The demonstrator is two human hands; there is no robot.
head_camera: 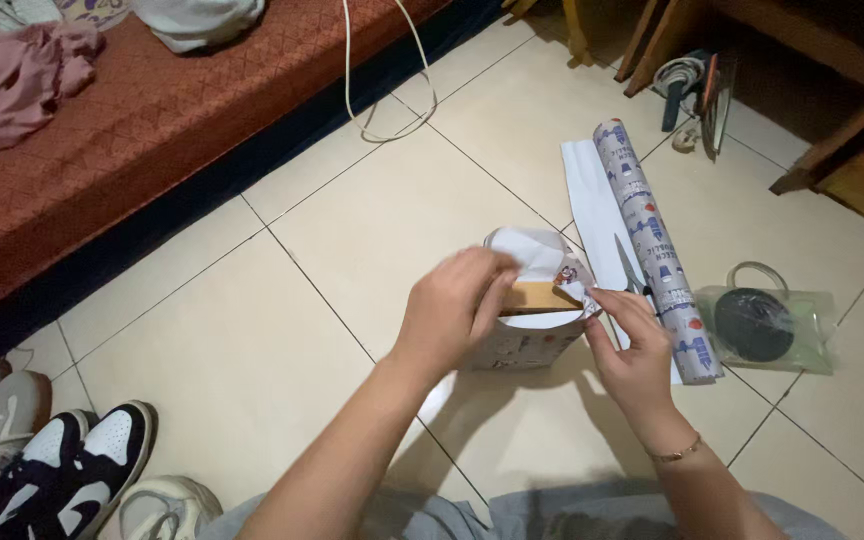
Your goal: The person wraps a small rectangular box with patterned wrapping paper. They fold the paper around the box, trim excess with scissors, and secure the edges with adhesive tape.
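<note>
The box (530, 322) stands on the tiled floor (252, 330), its sides already in patterned paper, but 1 end is open, showing brown cardboard. The left hand (449, 312) pinches the flap down; the right hand (632, 345) pinches the corner fold. Scissors (630, 270) and paper roll (652, 240) lie just beside.

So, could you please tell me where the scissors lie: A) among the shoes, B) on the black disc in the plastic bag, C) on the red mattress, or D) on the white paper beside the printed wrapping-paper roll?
D: the scissors rest on the white paper sheet, right alongside the printed wrapping-paper roll.
</note>
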